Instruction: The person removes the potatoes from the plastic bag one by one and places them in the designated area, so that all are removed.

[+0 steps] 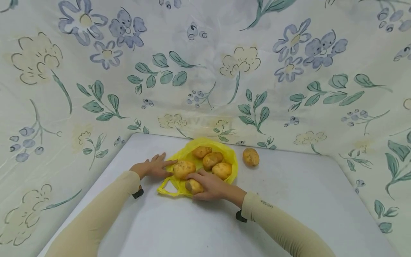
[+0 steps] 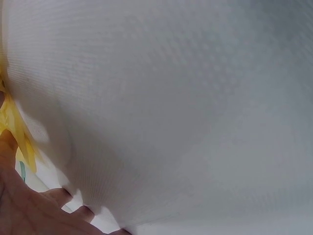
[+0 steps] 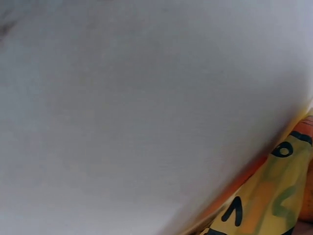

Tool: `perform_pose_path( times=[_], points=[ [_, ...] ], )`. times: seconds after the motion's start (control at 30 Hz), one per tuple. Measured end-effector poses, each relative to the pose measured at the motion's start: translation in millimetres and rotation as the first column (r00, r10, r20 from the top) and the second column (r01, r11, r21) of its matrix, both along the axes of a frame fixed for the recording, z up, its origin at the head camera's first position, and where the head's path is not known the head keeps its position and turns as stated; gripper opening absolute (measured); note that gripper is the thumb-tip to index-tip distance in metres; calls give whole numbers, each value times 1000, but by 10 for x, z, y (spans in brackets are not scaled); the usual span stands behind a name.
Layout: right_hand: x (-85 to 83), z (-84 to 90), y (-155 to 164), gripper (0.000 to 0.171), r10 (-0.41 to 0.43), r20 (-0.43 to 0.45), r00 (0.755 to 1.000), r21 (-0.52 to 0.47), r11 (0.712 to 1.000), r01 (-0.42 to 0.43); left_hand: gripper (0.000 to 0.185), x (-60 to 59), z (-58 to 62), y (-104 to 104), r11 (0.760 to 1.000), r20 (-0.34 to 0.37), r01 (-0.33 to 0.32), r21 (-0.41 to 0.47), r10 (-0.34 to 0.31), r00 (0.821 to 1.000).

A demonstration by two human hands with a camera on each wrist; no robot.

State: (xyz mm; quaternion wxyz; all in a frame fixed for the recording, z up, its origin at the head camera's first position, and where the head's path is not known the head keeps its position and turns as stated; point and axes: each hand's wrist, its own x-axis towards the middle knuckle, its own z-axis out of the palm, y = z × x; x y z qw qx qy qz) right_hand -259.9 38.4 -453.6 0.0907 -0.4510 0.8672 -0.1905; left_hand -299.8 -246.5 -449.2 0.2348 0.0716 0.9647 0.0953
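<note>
A yellow plastic bag (image 1: 233, 157) lies spread on the white table with several potatoes on it. My right hand (image 1: 210, 185) grips a potato (image 1: 193, 186) at the bag's near side, fingers over its top and thumb on the near side. At the bag's left edge my left hand (image 1: 157, 167) rests with fingers spread, some touching the yellow plastic (image 2: 17, 132) and the others on the table. Just right of it sits a large potato (image 1: 184, 169). Behind are more potatoes, among them one (image 1: 213, 160) in the middle. Printed plastic (image 3: 264, 196) shows at the right wrist view's corner.
One potato (image 1: 250, 157) lies apart on the table, right of the bag. A looped bag handle (image 1: 167, 192) reaches toward the front left. The white table (image 1: 305, 200) extends to the right, and a floral sheet (image 1: 205, 71) rises behind it and along both sides.
</note>
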Motion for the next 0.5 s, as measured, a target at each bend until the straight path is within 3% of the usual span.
perform_pose_path(
  times=[0.5],
  points=[
    [32,58,-38,57,24,-27,999,18,1000,-24,70,15,21,5,1000,-2,-1,-4,1,1000]
  ],
)
